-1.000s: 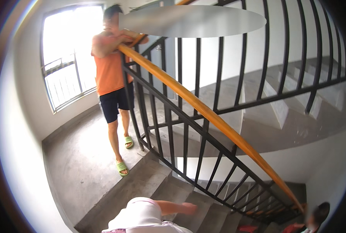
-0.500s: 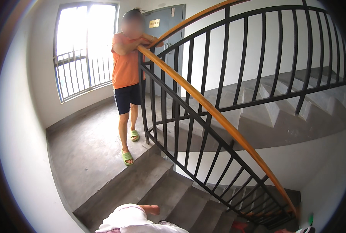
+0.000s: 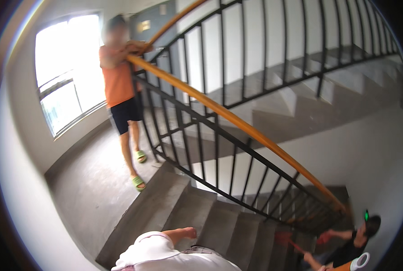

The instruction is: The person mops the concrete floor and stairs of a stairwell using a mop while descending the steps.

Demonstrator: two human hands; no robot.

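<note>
Over the grey steps (image 3: 244, 235), the left hand (image 3: 190, 232) is extended, its grip too blurred to tell, the right hand unseen; an orange-and-white tube (image 3: 355, 263) is cut by the lower-right edge. The open steps are bounded by the handrail (image 3: 255, 134), leaned on by a distant person (image 3: 119, 81).

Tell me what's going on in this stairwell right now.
The camera wearer's left hand is over the concrete steps, with no object to be made out in it; the right hand is out of view. On the landing, a person in an orange shirt leans on the wooden handrail. At lower right, a person in a dark top has blurred red things near the hands.
</note>
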